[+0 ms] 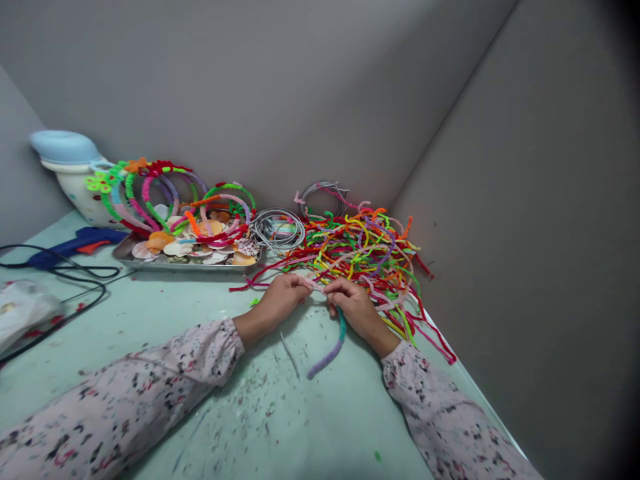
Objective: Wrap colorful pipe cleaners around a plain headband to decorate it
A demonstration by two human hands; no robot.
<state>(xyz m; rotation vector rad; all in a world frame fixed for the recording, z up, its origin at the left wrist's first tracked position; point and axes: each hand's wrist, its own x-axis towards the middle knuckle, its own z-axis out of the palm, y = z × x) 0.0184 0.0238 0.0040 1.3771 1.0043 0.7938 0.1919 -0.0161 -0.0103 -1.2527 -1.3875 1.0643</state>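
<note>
My left hand is closed in a pinch on one end of a pale pink pipe cleaner. The fingers of my right hand pinch the same pink strand a short way to the right. From under my right hand hangs a curved, fuzzy-wrapped band, teal near the hand and purple at its lower end. How the pink strand joins the band is hidden by the fingers. A thin grey wire end shows on the table below my left hand.
Behind my hands lies a heap of colourful pipe cleaners. Grey wire coils sit beside a metal tray of shells and wrapped headbands. Farther left are a blue glue gun with a black cord, a lidded container and a plastic bag. Walls stand behind and right.
</note>
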